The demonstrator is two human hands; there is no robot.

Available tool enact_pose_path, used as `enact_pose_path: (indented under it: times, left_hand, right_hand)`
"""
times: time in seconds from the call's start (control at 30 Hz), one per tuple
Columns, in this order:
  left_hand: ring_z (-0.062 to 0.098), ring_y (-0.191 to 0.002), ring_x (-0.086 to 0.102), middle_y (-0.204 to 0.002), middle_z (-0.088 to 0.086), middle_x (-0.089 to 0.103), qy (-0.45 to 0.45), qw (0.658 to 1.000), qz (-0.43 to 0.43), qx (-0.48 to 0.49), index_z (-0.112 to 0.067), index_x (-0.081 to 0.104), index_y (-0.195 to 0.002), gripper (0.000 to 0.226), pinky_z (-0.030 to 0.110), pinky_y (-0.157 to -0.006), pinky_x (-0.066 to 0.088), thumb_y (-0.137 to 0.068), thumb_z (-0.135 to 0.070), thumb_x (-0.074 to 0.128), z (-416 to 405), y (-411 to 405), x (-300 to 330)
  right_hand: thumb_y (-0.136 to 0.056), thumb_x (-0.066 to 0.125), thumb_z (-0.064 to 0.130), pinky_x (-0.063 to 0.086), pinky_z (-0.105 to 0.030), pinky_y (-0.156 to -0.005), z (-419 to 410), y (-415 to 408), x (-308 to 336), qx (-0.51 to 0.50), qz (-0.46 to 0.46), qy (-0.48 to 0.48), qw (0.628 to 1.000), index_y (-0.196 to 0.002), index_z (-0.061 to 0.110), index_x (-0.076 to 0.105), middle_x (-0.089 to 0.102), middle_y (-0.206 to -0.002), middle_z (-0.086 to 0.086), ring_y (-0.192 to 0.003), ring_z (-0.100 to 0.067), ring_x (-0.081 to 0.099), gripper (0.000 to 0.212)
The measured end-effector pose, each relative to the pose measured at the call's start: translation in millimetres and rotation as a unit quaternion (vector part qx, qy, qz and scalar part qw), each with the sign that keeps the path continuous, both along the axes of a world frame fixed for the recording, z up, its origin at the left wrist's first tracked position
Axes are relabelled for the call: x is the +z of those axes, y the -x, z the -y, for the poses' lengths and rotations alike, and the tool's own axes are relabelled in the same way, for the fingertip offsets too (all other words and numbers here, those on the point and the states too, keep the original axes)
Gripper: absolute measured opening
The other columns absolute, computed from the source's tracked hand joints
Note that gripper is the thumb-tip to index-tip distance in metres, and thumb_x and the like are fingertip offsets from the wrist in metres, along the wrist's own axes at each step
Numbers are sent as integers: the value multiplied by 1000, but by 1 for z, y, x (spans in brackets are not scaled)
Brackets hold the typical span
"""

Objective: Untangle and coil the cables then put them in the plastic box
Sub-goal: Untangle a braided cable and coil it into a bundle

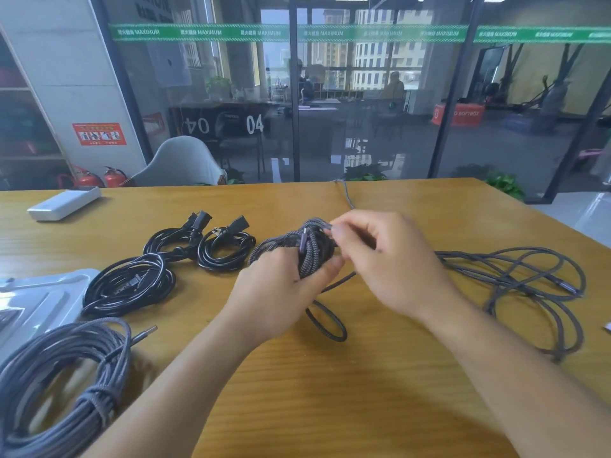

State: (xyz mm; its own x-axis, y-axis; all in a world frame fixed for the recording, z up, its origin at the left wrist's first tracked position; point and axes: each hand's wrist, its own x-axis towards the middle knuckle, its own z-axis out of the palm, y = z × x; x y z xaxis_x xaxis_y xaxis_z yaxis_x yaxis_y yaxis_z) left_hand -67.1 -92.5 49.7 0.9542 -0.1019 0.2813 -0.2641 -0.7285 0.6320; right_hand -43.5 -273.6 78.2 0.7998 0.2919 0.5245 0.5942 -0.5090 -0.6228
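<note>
My left hand (281, 292) grips a bundle of grey braided cable (307, 249) above the middle of the wooden table. My right hand (383, 259) pinches a strand of that cable at the top of the bundle. A loose loop (327, 322) hangs from the bundle onto the table. To the right more grey braided cable (535, 282) lies in tangled loops. Three black coiled cables (132, 285) (172, 241) (228, 249) lie left of my hands. A large grey coil (62, 381), tied round with its own end, sits at the near left. The clear plastic box (36, 302) stands at the left edge.
A white rectangular device (62, 203) lies at the table's far left. One thin grey strand (345, 193) runs over the far table edge. Behind the table are a grey chair (182, 163) and a glass wall.
</note>
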Motion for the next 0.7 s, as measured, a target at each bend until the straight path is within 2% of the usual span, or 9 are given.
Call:
enact_pose_path:
  times: [0.07,0.1,0.17,0.27,0.37,0.47,0.53,0.63,0.7]
  left_hand:
    - [23,-59,59,-61,3,64,-3,999,20,41,-10,51,-72,81,40,-61,49,-76,-89,32,-3,-4,-5]
    - [23,-60,60,-63,3,65,0,998,27,54,-10,53,-73,81,41,-61,51,-77,-88,31,-4,-5,-7]
    - [21,-56,56,-58,-2,62,18,997,40,70,-13,53,-72,73,39,-58,48,-84,-84,37,-6,-7,-9]
    - [18,-49,47,-52,-6,54,111,989,49,89,-14,53,-67,65,34,-57,41,-89,-75,49,-13,-13,-9]
    - [22,-49,40,-53,-1,49,245,960,36,128,-15,47,-65,54,35,-55,37,-98,-58,56,-33,-17,-2]
    - [21,-56,30,-59,5,37,319,940,21,117,-17,40,-70,46,32,-53,27,-105,-42,56,-45,-14,3]
    - [21,-58,31,-61,7,39,356,929,3,100,-14,43,-74,40,34,-57,28,-105,-36,53,-46,-12,5]
    - [21,-55,34,-63,6,42,445,894,-20,44,-16,47,-73,31,37,-60,29,-94,-38,49,-41,-8,8]
    - [22,-55,35,-63,6,43,478,878,-17,19,-19,49,-72,35,38,-61,29,-94,-47,49,-40,-6,11]
  right_hand:
    - [-106,55,25,51,-26,-63,-7,5,-4,12,-11,19,1000,-111,22,77,68,-69,10,-64,-10,65,23]
    - [-107,54,24,49,-21,-63,-9,6,-5,13,-13,25,1000,-120,21,75,69,-72,13,-66,-8,66,25]
    - [-107,53,23,52,-22,-64,-10,8,-5,17,-10,29,999,-127,20,72,70,-75,16,-65,-9,67,27]
    - [-108,51,23,56,-33,-68,-11,14,-5,41,-17,19,999,-123,22,71,71,-77,14,-65,-12,69,25]
    - [-109,49,23,56,-31,-68,-14,20,-7,66,-37,8,997,-106,23,70,71,-72,9,-65,-10,70,21]
    - [-110,47,29,47,-24,-60,-22,23,-13,70,-12,43,997,-96,26,69,65,-62,6,-58,-10,62,27]
    - [-110,46,34,43,-31,-57,-28,25,-19,71,8,85,994,-92,26,68,58,-56,3,-54,-15,55,30]
    - [-111,44,36,36,-32,-53,-33,25,-25,92,-1,96,991,-88,21,63,48,-53,6,-53,-18,47,34]
    - [-111,43,36,39,-34,-56,-34,26,-26,109,-2,104,989,-90,22,63,50,-56,10,-56,-17,49,32]
